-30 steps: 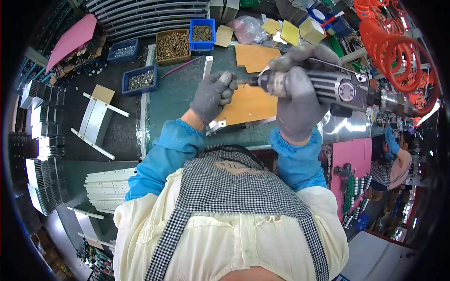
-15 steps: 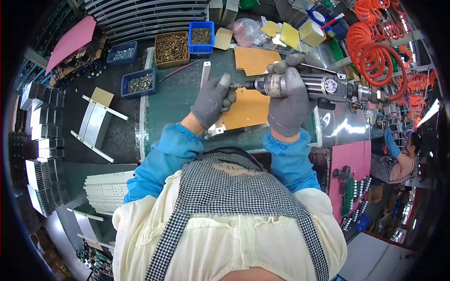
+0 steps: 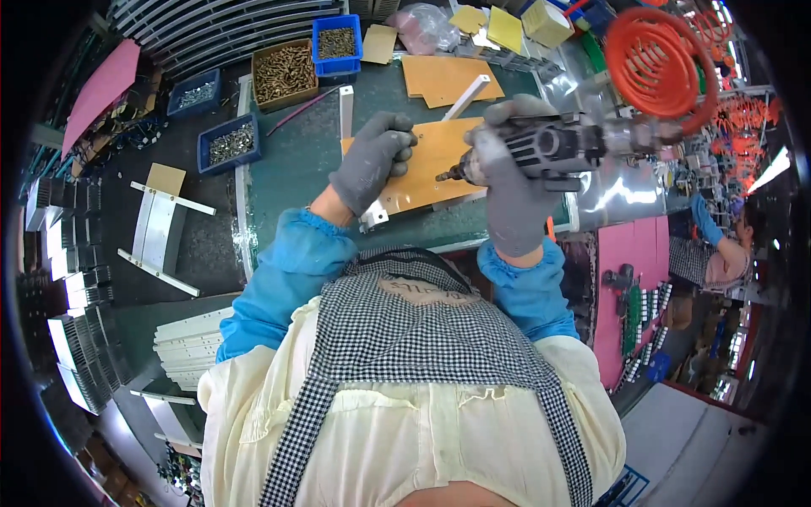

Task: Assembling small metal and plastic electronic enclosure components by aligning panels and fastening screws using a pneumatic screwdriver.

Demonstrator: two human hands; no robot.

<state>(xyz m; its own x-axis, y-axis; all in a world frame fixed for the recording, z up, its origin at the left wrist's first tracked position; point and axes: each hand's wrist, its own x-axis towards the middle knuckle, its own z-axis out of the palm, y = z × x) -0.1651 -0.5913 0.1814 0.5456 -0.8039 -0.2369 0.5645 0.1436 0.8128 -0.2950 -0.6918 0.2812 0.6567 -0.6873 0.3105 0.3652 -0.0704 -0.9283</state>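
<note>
My right hand (image 3: 517, 182), in a grey glove, is wrapped round an air screwdriver (image 3: 545, 145). The tool is slightly blurred; its bit points left and down, just above an orange-yellow panel (image 3: 439, 159). My left hand (image 3: 372, 160), also gloved, is over the panel's left end with its fingers curled together. Whatever it pinches, if anything, is hidden. The panel lies across two white bars: a left bar (image 3: 346, 111) sticks out beyond the far edge, and so does a right bar (image 3: 466, 96).
A carton of brass-coloured screws (image 3: 285, 74), a blue bin of small parts (image 3: 336, 44) and another blue bin (image 3: 230, 145) stand left and back. A finished-looking frame (image 3: 157, 226) lies left. A coiled red hose (image 3: 655, 63) hangs at right. Another person (image 3: 718, 249) is far right.
The bit has come away from my left fingers, and the screwdriver has tilted down toward the panel. My left hand has drawn back to the panel's left end. The whole view has shifted slightly.
</note>
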